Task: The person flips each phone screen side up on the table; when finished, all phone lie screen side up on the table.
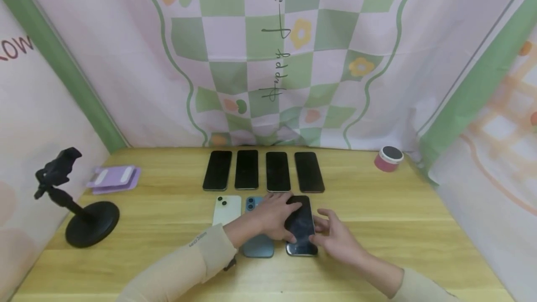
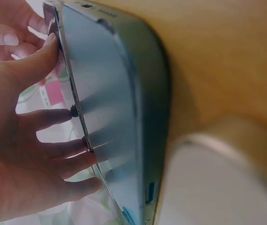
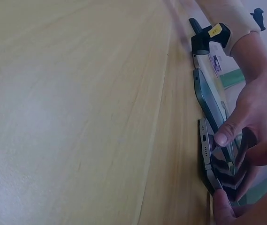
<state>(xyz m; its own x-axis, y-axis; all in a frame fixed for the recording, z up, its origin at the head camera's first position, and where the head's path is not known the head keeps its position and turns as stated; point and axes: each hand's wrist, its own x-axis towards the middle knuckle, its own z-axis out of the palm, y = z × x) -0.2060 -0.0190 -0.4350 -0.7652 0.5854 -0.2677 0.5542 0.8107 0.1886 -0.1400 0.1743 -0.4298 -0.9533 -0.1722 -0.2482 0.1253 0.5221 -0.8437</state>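
So there's a rectangular black-screened phone (image 1: 301, 229) lying face up on the light wood-grain bench (image 1: 423, 241), right beside a blue, camera-side-up phone (image 1: 258, 247). Left hand (image 1: 272, 214) reaches across the blue one, fingers spread, touching the black-screened one. Right hand (image 1: 337, 242) is relaxed, not gripping, thumb against its right edge.

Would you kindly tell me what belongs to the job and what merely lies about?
Likely part of the job:
dark phone touched by left hand and right hand
blue phone
pale phone
four rear phones

Apparently lying about:
black stand
purple item
round pink item
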